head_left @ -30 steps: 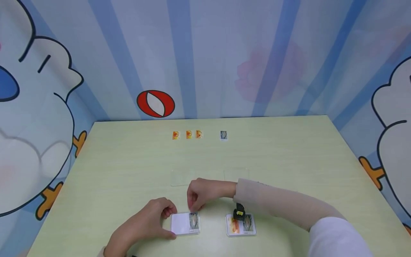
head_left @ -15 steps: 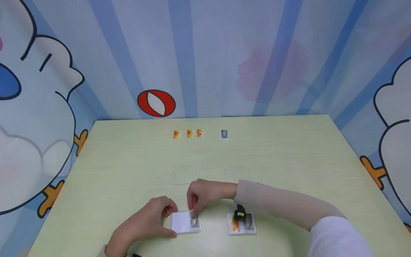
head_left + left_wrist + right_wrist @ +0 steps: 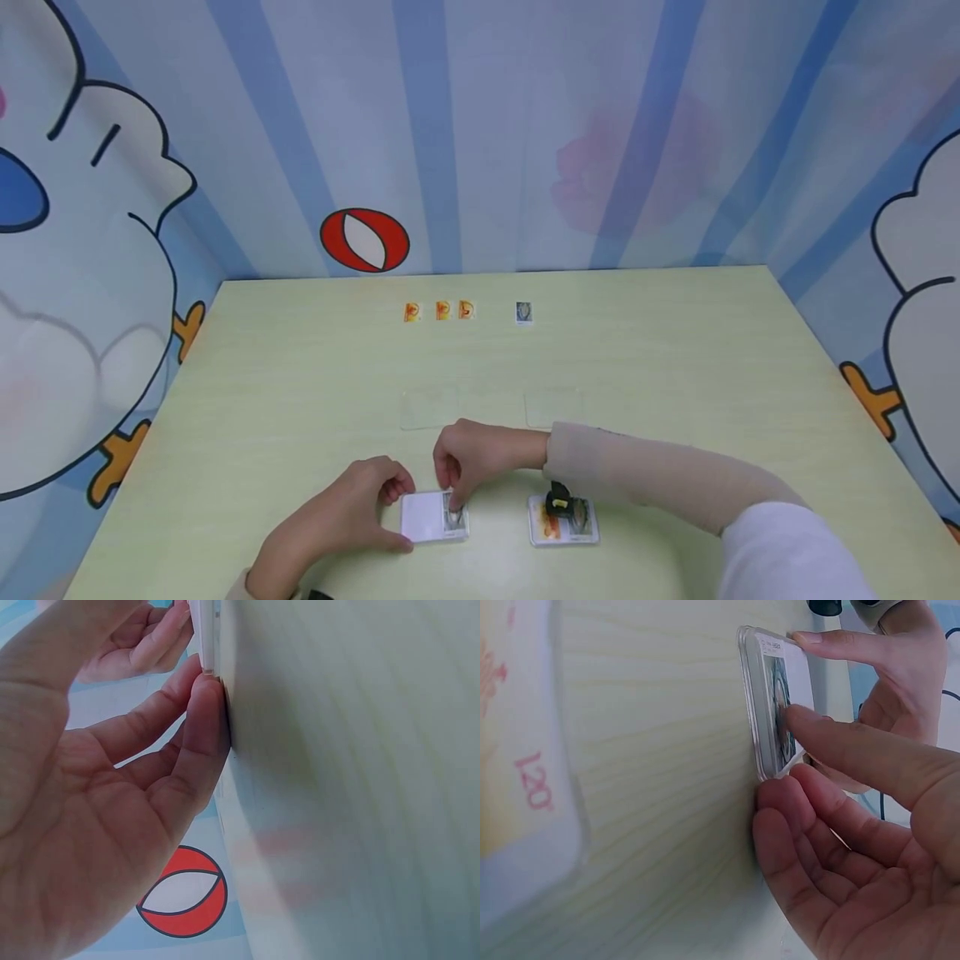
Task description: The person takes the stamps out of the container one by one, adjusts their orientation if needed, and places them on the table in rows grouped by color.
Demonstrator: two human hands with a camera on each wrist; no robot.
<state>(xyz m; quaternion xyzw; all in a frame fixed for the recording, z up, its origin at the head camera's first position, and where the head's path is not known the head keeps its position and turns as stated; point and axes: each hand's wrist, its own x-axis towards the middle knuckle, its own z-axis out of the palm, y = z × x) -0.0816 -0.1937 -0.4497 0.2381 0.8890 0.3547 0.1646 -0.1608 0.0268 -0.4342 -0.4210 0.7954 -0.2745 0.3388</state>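
Observation:
A shallow clear plastic case (image 3: 422,518) with a white backing lies at the table's front. My left hand (image 3: 352,504) grips its left side, thumb at the near edge and fingers at the far edge. Inside the case's right end sits a grey postage stamp (image 3: 780,697). My right hand (image 3: 480,457) presses this stamp with the thumb, while its curled fingers (image 3: 780,840) touch the case's edge. The thumb covers part of the stamp's picture. To the right is a second case (image 3: 537,535) holding an orange stamp (image 3: 550,527) and a grey one (image 3: 580,517).
Several small stamps stand in a row at the back: orange ones (image 3: 443,310) left, one grey (image 3: 523,312) right. Two clear lids (image 3: 430,408) lie mid-table. A black wrist device (image 3: 558,500) hangs over the second case. A patterned backdrop (image 3: 495,133) borders the table.
My right thumb has moved from the stamp's far edge down onto its face. The left hand keeps its hold on the case, and the other stamps have not moved.

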